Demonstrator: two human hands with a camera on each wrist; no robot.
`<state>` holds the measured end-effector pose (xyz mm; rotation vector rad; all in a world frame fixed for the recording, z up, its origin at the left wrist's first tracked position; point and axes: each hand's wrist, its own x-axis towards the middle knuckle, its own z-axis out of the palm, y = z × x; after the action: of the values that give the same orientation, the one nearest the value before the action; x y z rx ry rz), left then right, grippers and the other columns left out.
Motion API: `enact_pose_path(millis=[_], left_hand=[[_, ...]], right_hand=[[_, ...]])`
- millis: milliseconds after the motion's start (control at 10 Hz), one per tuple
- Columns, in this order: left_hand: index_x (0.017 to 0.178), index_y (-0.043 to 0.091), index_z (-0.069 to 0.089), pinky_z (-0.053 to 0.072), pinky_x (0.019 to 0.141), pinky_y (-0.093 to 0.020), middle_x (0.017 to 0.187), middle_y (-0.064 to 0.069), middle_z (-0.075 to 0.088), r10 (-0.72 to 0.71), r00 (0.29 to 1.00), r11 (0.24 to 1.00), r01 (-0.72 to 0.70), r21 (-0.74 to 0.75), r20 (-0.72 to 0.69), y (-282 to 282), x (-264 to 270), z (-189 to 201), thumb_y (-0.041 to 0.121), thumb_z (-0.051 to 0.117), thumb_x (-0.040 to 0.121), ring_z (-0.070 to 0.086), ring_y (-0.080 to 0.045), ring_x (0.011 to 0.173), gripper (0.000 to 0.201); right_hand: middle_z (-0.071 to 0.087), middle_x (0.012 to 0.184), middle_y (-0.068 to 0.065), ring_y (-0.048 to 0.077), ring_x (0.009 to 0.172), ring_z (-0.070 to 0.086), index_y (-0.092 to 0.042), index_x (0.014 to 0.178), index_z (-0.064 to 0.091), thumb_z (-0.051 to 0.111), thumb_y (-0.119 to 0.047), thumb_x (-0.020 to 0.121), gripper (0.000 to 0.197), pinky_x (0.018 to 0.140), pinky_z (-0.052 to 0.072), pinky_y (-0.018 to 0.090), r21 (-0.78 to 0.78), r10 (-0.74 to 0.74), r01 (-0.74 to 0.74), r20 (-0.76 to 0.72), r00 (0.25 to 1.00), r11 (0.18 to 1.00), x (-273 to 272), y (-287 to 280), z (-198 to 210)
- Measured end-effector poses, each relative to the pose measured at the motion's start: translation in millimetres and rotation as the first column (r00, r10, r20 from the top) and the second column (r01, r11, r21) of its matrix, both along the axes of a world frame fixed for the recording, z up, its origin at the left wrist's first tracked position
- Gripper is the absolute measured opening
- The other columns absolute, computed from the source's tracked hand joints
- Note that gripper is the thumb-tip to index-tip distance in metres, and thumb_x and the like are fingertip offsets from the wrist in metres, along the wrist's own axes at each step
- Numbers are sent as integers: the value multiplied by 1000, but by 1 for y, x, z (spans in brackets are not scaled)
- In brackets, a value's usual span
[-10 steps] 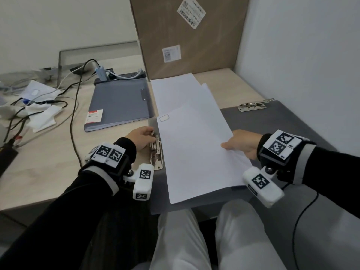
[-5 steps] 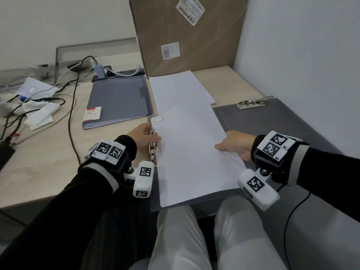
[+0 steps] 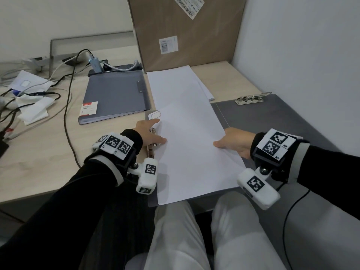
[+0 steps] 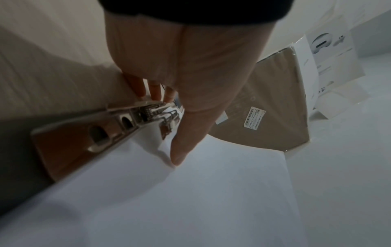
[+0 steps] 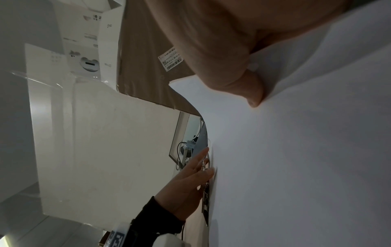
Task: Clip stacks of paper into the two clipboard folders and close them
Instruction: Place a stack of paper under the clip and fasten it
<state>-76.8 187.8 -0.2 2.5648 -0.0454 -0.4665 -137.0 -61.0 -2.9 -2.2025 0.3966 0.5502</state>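
Observation:
An open grey clipboard folder (image 3: 272, 123) lies at the table's front edge, with a metal clip (image 3: 153, 148) on its left half and another clip (image 3: 251, 98) at the far right. A white paper stack (image 3: 189, 152) covers the left half. My left hand (image 3: 155, 132) rests straight fingers on the left clip's lever (image 4: 127, 117), and its thumb presses the paper's left edge. My right hand (image 3: 224, 145) pinches the stack's right edge, thumb (image 5: 251, 93) on top. A second grey folder (image 3: 115, 94) lies closed at the back left. Another paper stack (image 3: 171, 84) lies beside it.
A tall cardboard box (image 3: 185, 32) stands against the back, and a white wall closes the right side. Black and white cables (image 3: 68, 94), a power strip and crumpled tissues (image 3: 33, 110) clutter the left of the table. My knees are just below the front edge.
The paper stack has slid left toward the clip and squared up on the folder's left half. My left thumb has come down on its edge. My right hand followed leftward.

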Motion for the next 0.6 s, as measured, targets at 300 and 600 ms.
enact_pose_path(millis=[300, 600], left_hand=[[147, 33, 26, 30, 111, -34, 154, -3, 12, -70, 997, 982, 75, 173, -38, -1, 1, -2, 46, 65, 79, 31, -26, 138, 79], [147, 30, 28, 27, 112, -32, 154, -4, 12, -74, 996, 978, 83, 193, -52, -6, -1, 3, 43, 65, 81, 27, -24, 140, 77]], right_hand=[[56, 128, 25, 39, 119, 54, 7, 126, 52, 53, -18, 93, 41, 99, 46, 42, -113, 52, -54, -15, 999, 992, -2, 4, 6], [62, 117, 12, 29, 108, 60, -5, 125, 49, 72, -22, 78, 55, 93, 50, 39, -237, 155, -141, 42, 987, 961, 0, -11, 21]])
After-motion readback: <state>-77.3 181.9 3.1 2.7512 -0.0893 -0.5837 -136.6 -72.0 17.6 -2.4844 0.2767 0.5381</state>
